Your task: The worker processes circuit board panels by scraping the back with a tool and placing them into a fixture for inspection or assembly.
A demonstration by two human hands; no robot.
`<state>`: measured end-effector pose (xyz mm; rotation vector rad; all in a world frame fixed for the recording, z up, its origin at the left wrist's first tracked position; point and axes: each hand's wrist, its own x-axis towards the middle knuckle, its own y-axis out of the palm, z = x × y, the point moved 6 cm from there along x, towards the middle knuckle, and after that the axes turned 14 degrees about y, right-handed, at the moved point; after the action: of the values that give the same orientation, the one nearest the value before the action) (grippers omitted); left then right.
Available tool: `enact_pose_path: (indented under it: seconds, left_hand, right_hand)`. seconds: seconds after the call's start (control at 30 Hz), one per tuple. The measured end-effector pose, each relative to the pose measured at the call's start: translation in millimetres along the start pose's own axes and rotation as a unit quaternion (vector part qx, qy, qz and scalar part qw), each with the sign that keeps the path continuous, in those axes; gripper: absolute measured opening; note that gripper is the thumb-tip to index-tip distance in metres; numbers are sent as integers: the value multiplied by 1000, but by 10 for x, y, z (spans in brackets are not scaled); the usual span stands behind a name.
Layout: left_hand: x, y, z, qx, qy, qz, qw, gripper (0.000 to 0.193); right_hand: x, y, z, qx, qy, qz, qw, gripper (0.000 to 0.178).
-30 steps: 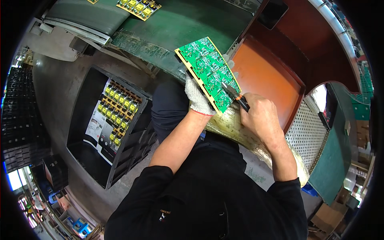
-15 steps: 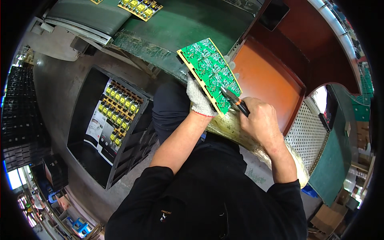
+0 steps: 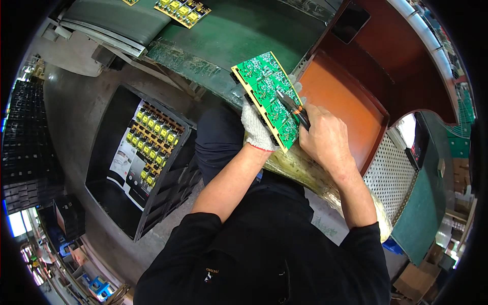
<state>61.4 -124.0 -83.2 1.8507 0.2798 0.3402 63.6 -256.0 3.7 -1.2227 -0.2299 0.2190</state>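
Visibly, lettering (image 3: 212, 271) marks one shirt (image 3: 284, 244); fingers of the gloved left hand (image 3: 255, 127) clasp one circuit board (image 3: 266, 92), those of the right hand (image 3: 326, 133) one pair of pliers (image 3: 295, 108).

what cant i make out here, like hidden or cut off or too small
Head view:
Palm of the left hand: hidden by the green circuit board.
That board's underside: mostly turned away.
Handle ends of the pliers: covered by the right hand.
Tip contact: too small to tell.
Top-left board: cut off by the upper edge.
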Motion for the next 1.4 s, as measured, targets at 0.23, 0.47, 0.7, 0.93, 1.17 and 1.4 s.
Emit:
enact_pose_path:
  seconds: [0.23, 0.47, 0.7, 0.93, 1.17, 1.4]
  left_hand:
    - [1, 6, -5, -6, -7, -2, 1000, 85]
    - [-1, 50, -27, 3, -9, 12, 1000, 85]
    - [-19, 44, -11, 10, -11, -12, 1000, 84]
    - [-11, 4, 17, -15, -14, -1, 1000, 85]
    - [-8, 20, 9, -40, -5, 3, 999, 80]
    - [13, -40, 25, -198, -23, 63, 978, 72]
  right_hand:
    - [29, -41, 21, -14, 9, 25, 1000, 18]
    - [-24, -43, -11, 31, -15, -12, 999, 22]
    - [-87, -82, 23, -5, -16, 3, 1000, 29]
    - [-104, -51, 27, 2, -11, 5, 1000, 26]
    - [-73, -67, 30, 26, -34, -5, 999, 14]
    - [250, -171, 219, 14, 1, -27, 1000, 32]
